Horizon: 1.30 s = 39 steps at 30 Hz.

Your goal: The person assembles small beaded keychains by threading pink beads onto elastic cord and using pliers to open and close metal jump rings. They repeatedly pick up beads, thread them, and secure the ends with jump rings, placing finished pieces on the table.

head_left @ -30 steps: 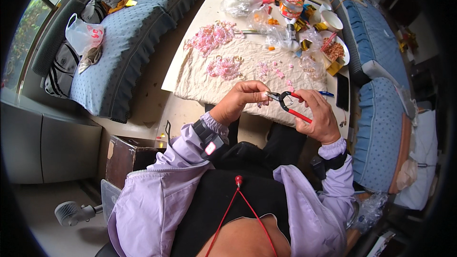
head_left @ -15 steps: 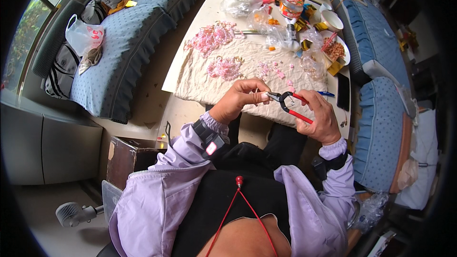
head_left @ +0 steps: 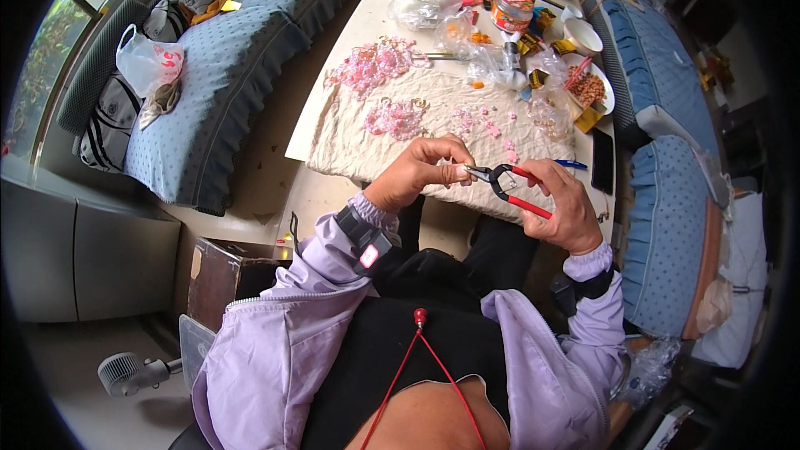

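My right hand [head_left: 567,207] is wrapped round the red handles of a pair of pliers [head_left: 502,182]. The dark jaws point left and reach the fingertips of my left hand [head_left: 427,168]. Thumb and forefinger of that left hand are pinched together at the jaw tips. Whatever they hold is too small to make out. Beyond my hands, pink beads [head_left: 492,128] lie loose on a cream cloth [head_left: 333,146]. Two heaps of pink beaded pieces, a smaller pile [head_left: 393,119] and a larger pile [head_left: 367,67], sit farther left.
A black phone [head_left: 602,162] and a blue pen [head_left: 571,164] lie at the table's right. Behind are a plate of nuts [head_left: 602,92], an orange-lidded tub [head_left: 512,10], a white bowl [head_left: 582,35] and plastic bags [head_left: 423,4]. Blue-covered sofas [head_left: 217,75] flank the table.
Little differs. The pliers and my right hand have shifted very slightly to the right, while my left fingers keep their pinch at the jaw tips.
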Each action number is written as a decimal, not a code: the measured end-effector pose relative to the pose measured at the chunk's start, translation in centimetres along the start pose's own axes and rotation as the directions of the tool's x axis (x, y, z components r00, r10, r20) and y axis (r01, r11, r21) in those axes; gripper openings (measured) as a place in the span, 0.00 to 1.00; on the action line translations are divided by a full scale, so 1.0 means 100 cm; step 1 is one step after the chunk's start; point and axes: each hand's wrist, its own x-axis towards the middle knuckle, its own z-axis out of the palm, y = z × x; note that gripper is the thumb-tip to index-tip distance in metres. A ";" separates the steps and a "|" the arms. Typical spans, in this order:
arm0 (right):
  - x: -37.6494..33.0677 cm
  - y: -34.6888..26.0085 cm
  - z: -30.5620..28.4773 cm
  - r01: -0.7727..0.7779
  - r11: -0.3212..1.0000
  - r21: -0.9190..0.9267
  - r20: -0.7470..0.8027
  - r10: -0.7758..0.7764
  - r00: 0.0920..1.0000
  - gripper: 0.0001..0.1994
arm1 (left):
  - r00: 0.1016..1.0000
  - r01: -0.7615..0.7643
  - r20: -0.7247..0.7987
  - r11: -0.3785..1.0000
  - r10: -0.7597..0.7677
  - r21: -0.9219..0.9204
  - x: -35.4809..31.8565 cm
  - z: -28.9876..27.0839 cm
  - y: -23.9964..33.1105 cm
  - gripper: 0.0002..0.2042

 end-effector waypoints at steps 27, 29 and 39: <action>-0.006 0.015 0.021 -0.249 0.900 0.357 -0.086 0.297 0.951 0.25 | 0.993 0.053 -0.100 0.988 -0.068 -0.143 0.004 0.000 -0.011 0.09; -0.012 0.032 0.027 -0.266 0.948 0.177 -0.175 0.296 0.939 0.25 | 0.990 0.063 -0.117 0.991 -0.077 -0.117 0.004 -0.001 -0.011 0.09; -0.057 0.125 0.082 -0.435 0.850 -0.299 -0.275 0.359 0.892 0.27 | 0.983 0.042 -0.182 0.965 0.006 0.259 0.012 0.003 -0.004 0.09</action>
